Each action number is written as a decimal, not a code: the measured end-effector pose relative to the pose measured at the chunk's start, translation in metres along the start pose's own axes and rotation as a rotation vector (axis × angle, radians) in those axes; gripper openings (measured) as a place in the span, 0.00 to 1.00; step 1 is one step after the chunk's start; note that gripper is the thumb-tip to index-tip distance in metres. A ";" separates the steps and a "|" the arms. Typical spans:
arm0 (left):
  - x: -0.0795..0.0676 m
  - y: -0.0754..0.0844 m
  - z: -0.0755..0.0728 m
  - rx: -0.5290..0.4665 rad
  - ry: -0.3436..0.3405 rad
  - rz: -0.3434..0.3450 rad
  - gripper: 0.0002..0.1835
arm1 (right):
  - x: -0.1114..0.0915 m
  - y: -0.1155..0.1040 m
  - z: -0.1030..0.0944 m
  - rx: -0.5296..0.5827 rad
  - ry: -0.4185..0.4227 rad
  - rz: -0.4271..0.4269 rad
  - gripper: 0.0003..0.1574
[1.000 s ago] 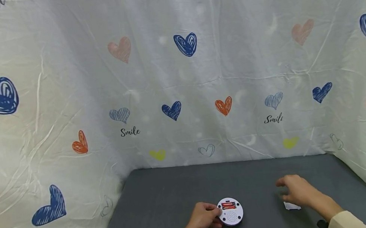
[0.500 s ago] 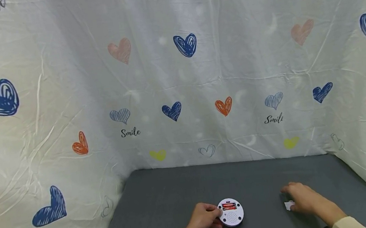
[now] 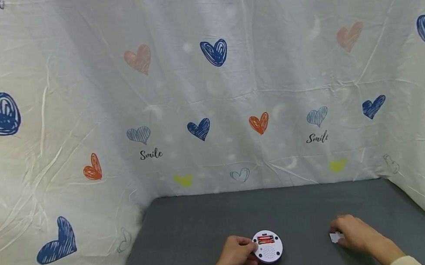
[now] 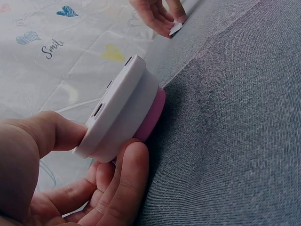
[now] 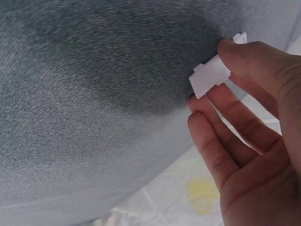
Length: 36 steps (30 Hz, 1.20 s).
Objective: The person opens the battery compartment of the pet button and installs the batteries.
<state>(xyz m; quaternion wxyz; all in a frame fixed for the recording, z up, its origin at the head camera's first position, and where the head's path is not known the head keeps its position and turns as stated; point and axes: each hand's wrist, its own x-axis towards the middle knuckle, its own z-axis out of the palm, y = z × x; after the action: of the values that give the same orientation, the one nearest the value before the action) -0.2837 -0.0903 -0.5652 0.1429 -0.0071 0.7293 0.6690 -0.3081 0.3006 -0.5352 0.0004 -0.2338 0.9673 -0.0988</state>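
Observation:
My left hand [image 3: 232,253] pinches the left edge of a round white battery-powered device [image 3: 269,253], its perforated back facing up. Two red batteries [image 3: 265,239] lie side by side in its uncovered compartment. From the left wrist view, the device [image 4: 123,110] has a pink lower part close to the cloth, with the thumb on top and the fingers below. Off to the right, my right hand [image 3: 355,233] pinches a small white battery cover [image 5: 210,76] between thumb and fingers, at the cloth. Small tabs show along the cover's edges; the thumb hides part of it.
A dark grey cloth [image 3: 207,220] covers the table under both hands. Behind it and at both sides hangs a white curtain [image 3: 284,67] printed with hearts and the word Smile. A small dark object peeks out by the right sleeve [image 3: 404,262].
My right hand has come down from above the battery cover and taken it between thumb and fingers. The left hand and the round device stay in place.

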 end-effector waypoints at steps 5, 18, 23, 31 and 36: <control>0.000 0.000 0.000 -0.003 -0.001 0.005 0.12 | 0.000 -0.003 0.000 0.005 -0.005 0.024 0.12; -0.001 0.003 0.000 0.000 -0.001 -0.004 0.12 | 0.013 -0.018 -0.013 0.017 0.040 -0.098 0.09; -0.002 0.003 -0.001 -0.002 -0.002 -0.004 0.12 | 0.023 -0.036 -0.023 0.018 0.080 -0.180 0.10; -0.001 0.001 0.000 -0.002 -0.003 -0.008 0.11 | 0.043 -0.069 -0.032 0.019 0.135 -0.237 0.10; 0.000 0.000 0.000 0.001 0.002 0.005 0.12 | 0.058 -0.089 -0.036 0.024 0.144 -0.272 0.10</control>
<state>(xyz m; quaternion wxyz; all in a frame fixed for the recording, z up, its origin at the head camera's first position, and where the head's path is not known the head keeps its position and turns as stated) -0.2839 -0.0905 -0.5656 0.1406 -0.0059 0.7299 0.6689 -0.3211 0.2041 -0.4799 -0.0795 -0.3551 0.9229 -0.1258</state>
